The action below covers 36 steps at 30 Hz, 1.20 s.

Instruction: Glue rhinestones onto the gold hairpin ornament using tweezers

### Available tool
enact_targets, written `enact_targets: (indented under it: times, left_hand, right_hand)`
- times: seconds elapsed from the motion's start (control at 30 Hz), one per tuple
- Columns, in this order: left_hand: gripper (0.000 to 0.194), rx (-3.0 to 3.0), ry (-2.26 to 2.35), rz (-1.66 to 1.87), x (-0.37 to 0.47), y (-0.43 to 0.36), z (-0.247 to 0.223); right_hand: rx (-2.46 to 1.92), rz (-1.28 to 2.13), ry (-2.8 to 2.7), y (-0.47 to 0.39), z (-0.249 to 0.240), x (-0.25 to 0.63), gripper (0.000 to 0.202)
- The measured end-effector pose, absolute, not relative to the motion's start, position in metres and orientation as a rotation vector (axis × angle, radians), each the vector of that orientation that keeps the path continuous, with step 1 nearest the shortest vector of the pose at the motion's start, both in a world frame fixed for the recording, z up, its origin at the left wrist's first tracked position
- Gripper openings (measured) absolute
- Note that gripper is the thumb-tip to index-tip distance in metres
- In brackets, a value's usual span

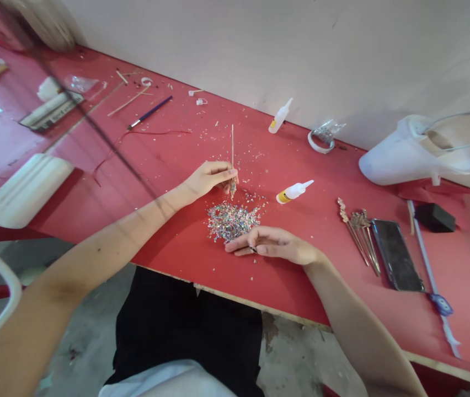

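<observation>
shiny metal stick (232,146), rough glittering chips (234,220), smooth glossy tabletop (185,248), plastic bottle (295,191)

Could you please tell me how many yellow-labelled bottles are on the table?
2. One bottle is near the wall; the other bottle is beyond the right hand, to the right of the glittery pile.

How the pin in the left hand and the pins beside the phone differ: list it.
The held pin is gripped in the left hand; the other pins lie on the table. The held pin has its ornate end nearest; the other pins have theirs farthest. All have thin, shiny shafts.
</observation>
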State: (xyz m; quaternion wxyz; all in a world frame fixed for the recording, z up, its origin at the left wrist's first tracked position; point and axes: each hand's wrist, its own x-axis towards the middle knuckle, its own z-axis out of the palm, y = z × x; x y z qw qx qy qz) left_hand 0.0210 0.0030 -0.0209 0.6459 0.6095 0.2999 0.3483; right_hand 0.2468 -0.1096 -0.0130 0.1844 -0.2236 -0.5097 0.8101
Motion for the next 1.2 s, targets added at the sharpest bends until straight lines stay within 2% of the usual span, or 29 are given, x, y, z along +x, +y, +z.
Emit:
enact_targets:
  times: [0.23,0.4,0.73,1.2]
  left_hand:
    - [0.025,1.411,0.676,0.783,0.021,0.003,-0.023]
    - [0.026,1.440,0.688,0.782,0.021,0.004,-0.025]
    - [0.026,1.453,0.665,0.781,0.021,0.004,-0.026]
    - [0.027,1.459,0.655,0.770,0.021,0.006,-0.029]
  right_hand:
    - [-0.822,1.928,-1.391,-0.103,-0.022,0.244,0.026]
    - [-0.911,1.736,-1.376,-0.097,-0.024,0.245,0.026]
    - [-0.941,1.582,-1.302,-0.093,-0.028,0.247,0.021]
    - [-0.800,1.945,-1.122,-0.100,-0.018,0.244,0.014]
